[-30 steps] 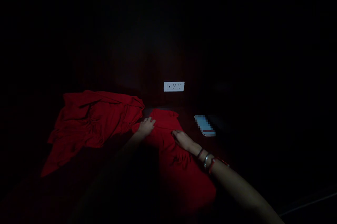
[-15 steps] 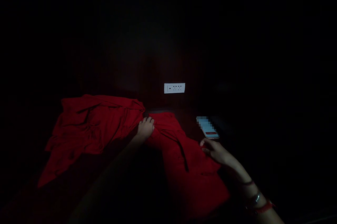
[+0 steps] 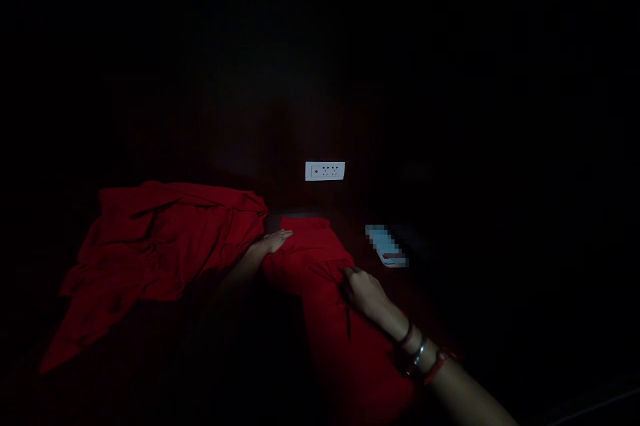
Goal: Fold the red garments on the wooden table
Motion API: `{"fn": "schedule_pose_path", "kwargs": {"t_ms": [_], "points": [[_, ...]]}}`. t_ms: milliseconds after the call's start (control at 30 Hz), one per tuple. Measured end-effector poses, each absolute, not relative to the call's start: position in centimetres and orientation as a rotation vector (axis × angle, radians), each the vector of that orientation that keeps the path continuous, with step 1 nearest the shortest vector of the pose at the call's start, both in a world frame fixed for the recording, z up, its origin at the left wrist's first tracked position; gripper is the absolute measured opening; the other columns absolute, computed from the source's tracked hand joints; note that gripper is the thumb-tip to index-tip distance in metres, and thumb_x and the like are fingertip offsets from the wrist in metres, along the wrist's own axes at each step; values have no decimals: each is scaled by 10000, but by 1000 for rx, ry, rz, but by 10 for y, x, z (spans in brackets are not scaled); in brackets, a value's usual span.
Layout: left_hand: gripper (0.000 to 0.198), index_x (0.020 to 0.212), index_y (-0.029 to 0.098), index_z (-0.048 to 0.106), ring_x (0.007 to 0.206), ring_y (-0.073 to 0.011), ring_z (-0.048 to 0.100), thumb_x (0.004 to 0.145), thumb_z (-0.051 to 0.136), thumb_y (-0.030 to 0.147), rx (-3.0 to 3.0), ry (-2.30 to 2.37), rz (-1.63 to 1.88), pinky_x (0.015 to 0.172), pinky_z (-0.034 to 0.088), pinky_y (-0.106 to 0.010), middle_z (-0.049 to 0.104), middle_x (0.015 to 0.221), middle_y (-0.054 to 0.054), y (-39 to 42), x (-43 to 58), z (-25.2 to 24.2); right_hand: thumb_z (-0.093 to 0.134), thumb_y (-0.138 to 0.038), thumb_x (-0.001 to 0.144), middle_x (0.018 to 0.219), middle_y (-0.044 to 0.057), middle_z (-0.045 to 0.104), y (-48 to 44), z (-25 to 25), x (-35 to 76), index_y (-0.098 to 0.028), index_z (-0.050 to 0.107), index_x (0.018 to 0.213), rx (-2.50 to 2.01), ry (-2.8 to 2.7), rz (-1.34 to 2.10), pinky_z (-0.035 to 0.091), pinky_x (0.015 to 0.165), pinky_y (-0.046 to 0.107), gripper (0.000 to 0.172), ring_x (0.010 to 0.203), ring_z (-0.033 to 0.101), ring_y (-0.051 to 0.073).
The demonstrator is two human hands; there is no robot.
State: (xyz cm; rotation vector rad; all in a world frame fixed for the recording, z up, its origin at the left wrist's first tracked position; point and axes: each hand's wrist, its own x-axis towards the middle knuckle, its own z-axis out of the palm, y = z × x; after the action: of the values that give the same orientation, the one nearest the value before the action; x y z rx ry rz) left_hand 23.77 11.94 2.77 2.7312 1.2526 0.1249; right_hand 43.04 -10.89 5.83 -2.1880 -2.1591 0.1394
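Note:
A red garment (image 3: 320, 239) lies in the middle, its near part hanging down toward me; its kind is hard to make out in the dim light. My left hand (image 3: 277, 240) rests at its upper left edge with the fingers stretched out flat. On the right side of the cloth, my right hand (image 3: 367, 291) has its fingers curled in and closed on the fabric, where small creases gather. Bracelets circle my right wrist. Another red cloth (image 3: 170, 239), rumpled and folded over itself, lies to the left, apart from the first.
A lit phone (image 3: 385, 246) lies on the dark surface right of the garment. On the wall behind is a white socket plate (image 3: 325, 171). Everything else around is too dark to make out.
My right hand has moved left and inward over the garment, closing on it. My left hand's fingers have straightened and flattened. The view has shifted slightly.

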Motion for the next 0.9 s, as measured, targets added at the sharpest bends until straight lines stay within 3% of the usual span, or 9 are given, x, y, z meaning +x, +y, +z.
{"fn": "schedule_pose_path", "kwargs": {"t_ms": [133,200,333,500,600,700,800,900], "points": [[441,1266,228,393,1230,-290,309,856,288,352,2650,1373,-32,921,309,-528,325,1360,-91,127,235,22,358,-151,805,884,111,619,-131,78,462,-152,523,991,-2206,-2057,156,394,641,240,249,799,590,179],[452,1287,247,359,1241,-308,280,856,279,360,2621,1424,-63,911,285,-573,287,1378,-88,132,230,21,374,-152,793,846,104,627,-151,88,479,-153,547,953,-2189,-2084,268,392,633,236,236,784,588,176],[436,1281,253,368,1256,-288,256,860,260,288,2596,1507,-17,941,246,-563,295,1379,-77,136,227,18,398,-168,775,851,102,637,-182,91,498,-152,594,932,-2171,-2182,560,404,613,243,251,747,589,180],[469,1325,178,286,1300,-219,137,877,173,256,2650,1488,203,1033,154,-455,170,1426,-80,120,240,25,475,-366,767,1128,145,540,-156,76,474,-116,479,1170,-2091,-2088,501,397,803,294,474,969,529,227],[463,1309,222,323,1269,-163,242,886,170,332,2668,1333,150,1030,224,-349,280,1393,-36,108,240,27,491,-246,746,1101,140,548,-128,73,453,-122,454,1178,-2080,-2036,510,390,799,285,451,959,531,221],[437,1270,275,384,1255,-225,277,875,224,373,2623,1282,2,983,270,-455,328,1367,-29,102,232,23,462,-109,703,1001,86,584,-122,77,444,-151,496,1069,-1891,-1942,723,396,755,246,371,894,544,178],[465,1304,253,325,1270,-288,219,875,198,381,2581,1324,-34,938,239,-573,260,1391,-71,105,227,19,434,-138,727,925,39,581,-140,79,450,-172,475,1029,-1676,-1801,996,411,695,224,307,816,537,142],[463,1273,220,385,1256,-314,244,857,265,384,2573,1347,-1,923,217,-607,309,1366,-113,110,231,22,429,-130,718,919,34,577,-159,72,461,-177,462,1063,-1683,-1868,1013,408,720,233,350,812,529,139]]}}
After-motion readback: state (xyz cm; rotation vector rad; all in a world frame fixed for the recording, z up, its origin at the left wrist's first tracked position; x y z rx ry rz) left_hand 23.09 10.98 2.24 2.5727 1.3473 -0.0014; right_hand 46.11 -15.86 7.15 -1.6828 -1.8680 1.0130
